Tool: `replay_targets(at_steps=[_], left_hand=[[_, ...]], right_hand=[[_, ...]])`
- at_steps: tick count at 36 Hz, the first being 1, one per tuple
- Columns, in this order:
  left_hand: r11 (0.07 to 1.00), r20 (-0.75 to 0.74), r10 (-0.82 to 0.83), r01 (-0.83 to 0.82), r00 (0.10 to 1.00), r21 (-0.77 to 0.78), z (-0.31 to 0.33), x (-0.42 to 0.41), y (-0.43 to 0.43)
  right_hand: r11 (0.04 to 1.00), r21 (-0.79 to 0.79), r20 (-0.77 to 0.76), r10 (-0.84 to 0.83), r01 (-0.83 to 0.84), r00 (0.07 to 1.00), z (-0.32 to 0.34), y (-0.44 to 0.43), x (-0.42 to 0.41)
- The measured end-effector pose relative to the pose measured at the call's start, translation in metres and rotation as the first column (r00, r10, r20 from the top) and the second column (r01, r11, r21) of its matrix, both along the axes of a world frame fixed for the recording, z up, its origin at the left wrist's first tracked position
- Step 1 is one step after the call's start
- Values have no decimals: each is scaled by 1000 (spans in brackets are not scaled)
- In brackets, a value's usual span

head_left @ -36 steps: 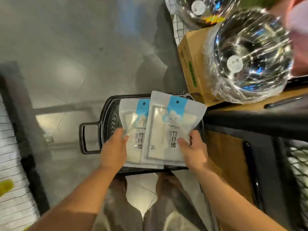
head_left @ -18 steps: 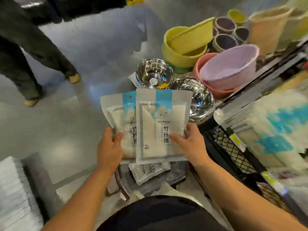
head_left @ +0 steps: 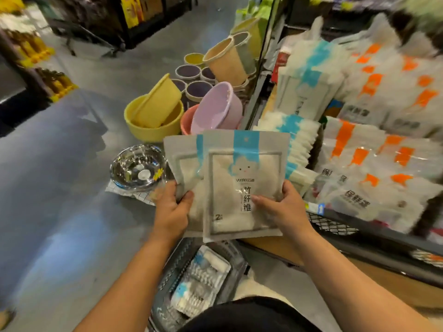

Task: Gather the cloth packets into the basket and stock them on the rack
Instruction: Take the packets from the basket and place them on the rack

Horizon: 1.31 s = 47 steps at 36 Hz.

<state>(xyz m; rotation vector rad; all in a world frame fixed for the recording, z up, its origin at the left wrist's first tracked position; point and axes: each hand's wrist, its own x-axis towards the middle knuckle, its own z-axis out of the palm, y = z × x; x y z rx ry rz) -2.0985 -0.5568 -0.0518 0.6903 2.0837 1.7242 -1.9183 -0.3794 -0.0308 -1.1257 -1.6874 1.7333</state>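
I hold two white cloth packets with blue tops in front of me, fanned and overlapping. My left hand (head_left: pixel 171 212) grips the rear packet (head_left: pixel 184 161) at its lower left. My right hand (head_left: pixel 285 207) grips the front packet (head_left: pixel 242 185) at its lower right, thumb on its face. Below them, on the floor by my legs, the dark basket (head_left: pixel 175 262) holds more packets (head_left: pixel 199 286). The rack (head_left: pixel 359 240) on the right carries a row of the same blue-topped packets (head_left: pixel 297 140) just beyond the ones I hold.
Orange-printed packets (head_left: pixel 383 164) fill the rack further right. On the floor ahead stand a steel bowl (head_left: pixel 139 168), yellow tubs (head_left: pixel 153 116), a pink and lilac basin (head_left: pixel 215 109) and several buckets. Shelving lines the far left. Grey floor lies open to the left.
The view has swung up from the basket to the rack. Both hands have lifted the two packets higher and toward the rack's row of blue-topped packets. The grips are unchanged.
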Motion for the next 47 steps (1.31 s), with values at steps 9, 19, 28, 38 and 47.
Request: replay_targets(at_steps=[9,19,28,38,47], left_hand=[[943,181,-329,312,927,116,2,18,131],[903,53,-294,296,954,-312,-51,-8,208],[765,-241,-137,-52,961,-642,-101,-57,230],[616,-87,-23,-54,996,-786,-131,-67,248],[635,-111,-19,-73,994,-769,-137,-71,246]], right_hand=[[994,-57,0,-98,97,995,-8,86,42],[981,-103,101,-154,164,983,-70,156,27],[955,-43,118,-285,292,951,-77,174,2],[907,86,92,-420,413,903,-85,167,-10],[976,175,610,-211,130,764,-150,147,30]])
